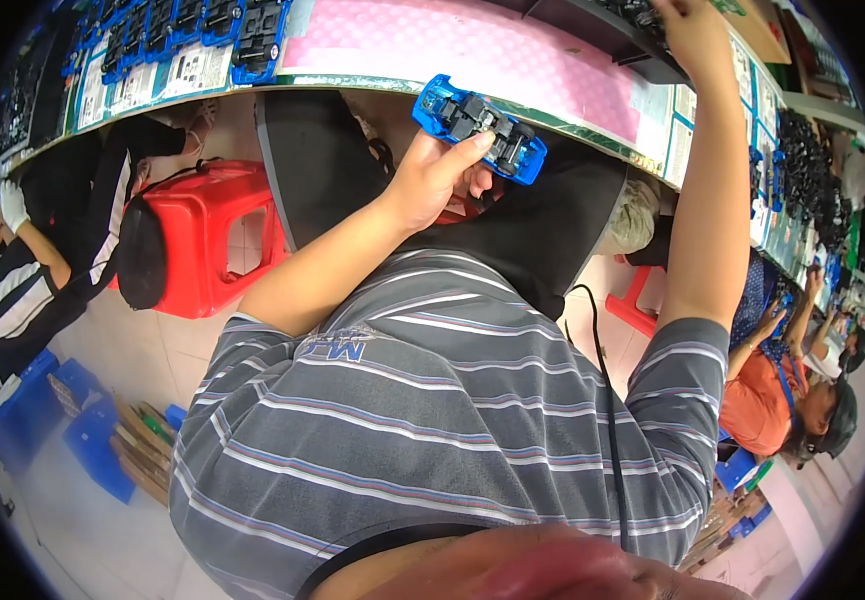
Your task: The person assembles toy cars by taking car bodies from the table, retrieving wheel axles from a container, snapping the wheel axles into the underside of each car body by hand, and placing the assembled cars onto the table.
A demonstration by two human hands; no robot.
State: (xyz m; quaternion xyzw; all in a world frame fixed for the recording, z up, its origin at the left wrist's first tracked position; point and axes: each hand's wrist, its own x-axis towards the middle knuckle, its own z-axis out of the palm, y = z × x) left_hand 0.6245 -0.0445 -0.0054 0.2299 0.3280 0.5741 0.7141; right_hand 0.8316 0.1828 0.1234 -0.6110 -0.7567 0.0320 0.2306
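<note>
My left hand [431, 182] is closed around a blue toy car body [531, 160], held at the table's front edge above my lap. The car's underside faces up, with black parts fitted into the blue shell and my thumb pressed on its middle. My right arm stretches to the far right of the table. There my right hand [695, 32] reaches over a black bin [593, 52] holding small black parts [645, 14]. Its fingers look curled together at the picture's upper edge; what they hold, if anything, is hidden.
Rows of blue car bodies [158, 30] lie on the table at the upper left. Pink bubble sheeting [453, 45] covers the middle. Black parts [815, 165] are heaped at the right. A red stool [215, 235] stands at left. Other people sit on both sides.
</note>
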